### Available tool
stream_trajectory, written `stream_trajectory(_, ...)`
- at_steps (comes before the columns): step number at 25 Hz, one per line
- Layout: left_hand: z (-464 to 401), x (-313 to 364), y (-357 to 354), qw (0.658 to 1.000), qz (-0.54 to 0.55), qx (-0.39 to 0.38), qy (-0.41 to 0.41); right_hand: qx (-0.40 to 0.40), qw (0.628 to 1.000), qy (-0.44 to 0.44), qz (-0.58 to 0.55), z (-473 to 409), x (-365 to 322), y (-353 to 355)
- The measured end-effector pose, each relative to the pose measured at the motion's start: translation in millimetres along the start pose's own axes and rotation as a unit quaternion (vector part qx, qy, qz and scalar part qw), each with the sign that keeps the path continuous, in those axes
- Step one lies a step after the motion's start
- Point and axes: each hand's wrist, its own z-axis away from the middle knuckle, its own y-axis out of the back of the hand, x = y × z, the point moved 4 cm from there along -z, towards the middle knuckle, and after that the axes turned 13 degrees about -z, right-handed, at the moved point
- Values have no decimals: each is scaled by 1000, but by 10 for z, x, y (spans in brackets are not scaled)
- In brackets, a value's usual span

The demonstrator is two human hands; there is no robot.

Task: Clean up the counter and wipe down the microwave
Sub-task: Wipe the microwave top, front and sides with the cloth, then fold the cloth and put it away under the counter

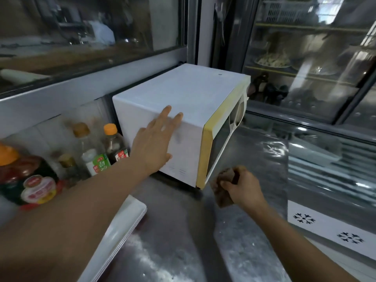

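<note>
A white microwave [183, 92] with a yellowed front frame stands on the steel counter [183, 241], its door facing right. My left hand [156, 139] lies flat with fingers spread on the microwave's left side, fingertips reaching its top edge. My right hand [242, 186] grips a brown cloth [222, 192] just below the lower front corner of the microwave door, close to the counter.
Several sauce and vinegar bottles [95, 147] stand left of the microwave, with a large dark oil jug [26, 176] nearer me. A stack of white trays [122, 231] lies at the front left. A glass-door fridge [305, 58] and a chest freezer lid [325, 159] are to the right.
</note>
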Motion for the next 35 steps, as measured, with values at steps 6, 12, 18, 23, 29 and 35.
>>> stream_trajectory(6, 473, 221, 167, 986, 61, -152, 16, -24, 999, 27, -10, 157, -265, 200)
stream_trajectory(12, 945, 368, 535, 972, 124, -196, 28, -32, 996, 58, -61, 568, -575, 355)
stream_trajectory(18, 1586, 673, 1074, 946, 263, -160, 99, -31, 988, 110, -101, 1346, -858, 843)
stream_trajectory(23, 2083, 1301, 1573, 872, 451, -151, 116, -18, 985, 137, -106, 2063, -909, 1397)
stream_trajectory(29, 2164, 1993, 2110, 853, 500, -110, 97, 3, 980, 133, -145, 2484, -822, 1957)
stream_trajectory(35, 1881, 2769, 2439, 850, 505, -109, 99, 13, 981, 122, -148, 2514, -499, 2704)
